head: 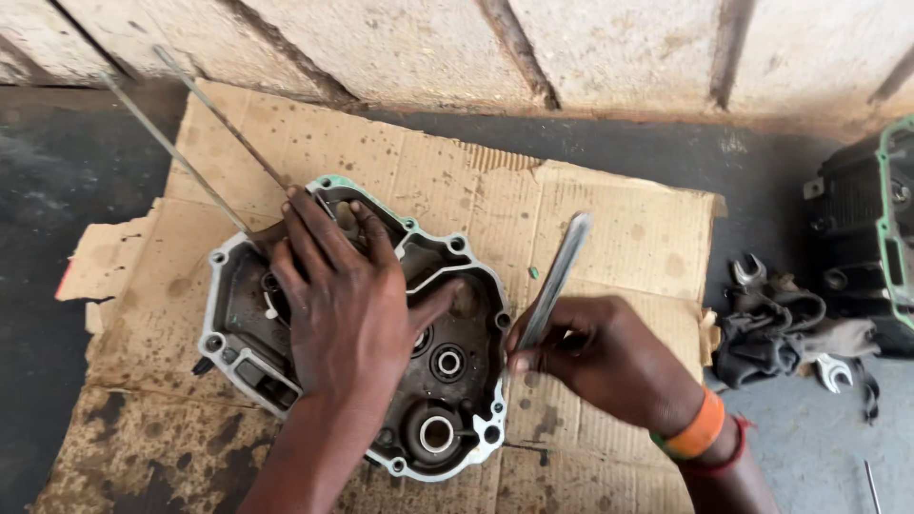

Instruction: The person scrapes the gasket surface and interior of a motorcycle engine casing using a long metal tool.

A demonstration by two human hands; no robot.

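A grey metal engine cover [455,376], open side up, with a green gasket strip along its rim, lies on stained cardboard [609,228]. My left hand [338,300] is spread flat inside it, pressing it down. My right hand [595,357] sits at the cover's right edge and grips a flat metal blade [557,276], whose lower tip touches the rim while the upper end points up and away.
Two thin metal rods [181,157] lie at the cardboard's top left. A dark rag with open-end spanners [776,324] sits at the right, beside a black engine block [871,238] with a green gasket. A block wall [428,43] runs behind.
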